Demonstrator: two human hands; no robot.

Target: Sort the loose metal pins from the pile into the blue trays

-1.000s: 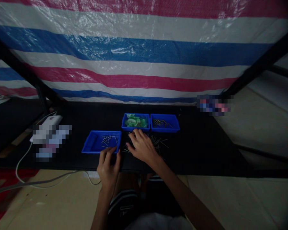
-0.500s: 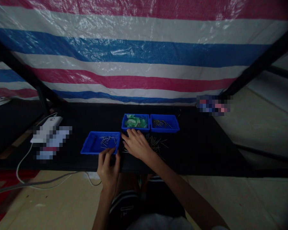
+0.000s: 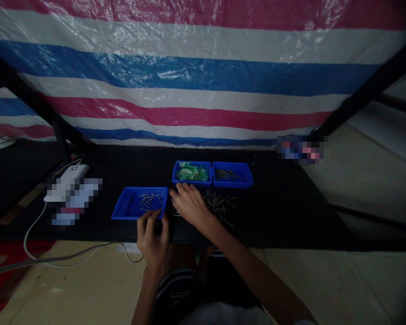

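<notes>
Several thin metal pins point(image 3: 150, 199) lie in the left blue tray point(image 3: 126, 205). My left hand point(image 3: 153, 232) is at that tray's near right corner, fingers bent over its rim; whether they hold a pin is too small to tell. My right hand point(image 3: 189, 203) reaches over the black table between the tray and a loose pile of pins point(image 3: 218, 205), its fingers bent down and their tips partly hidden. Behind it stand a blue tray with green plastic packets point(image 3: 193, 172) and, right beside it, a blue tray point(image 3: 245, 175) holding darker pins.
A white power bank point(image 3: 66, 183) with a cable lies at the left of the black table point(image 3: 274, 203). Blurred patches cover items at the left and the far right edge. A striped sheet point(image 3: 196, 72) hangs behind, between dark frame bars.
The left blue tray has shifted slightly to the left. My right hand has moved a little to the left, uncovering more of the loose pile.
</notes>
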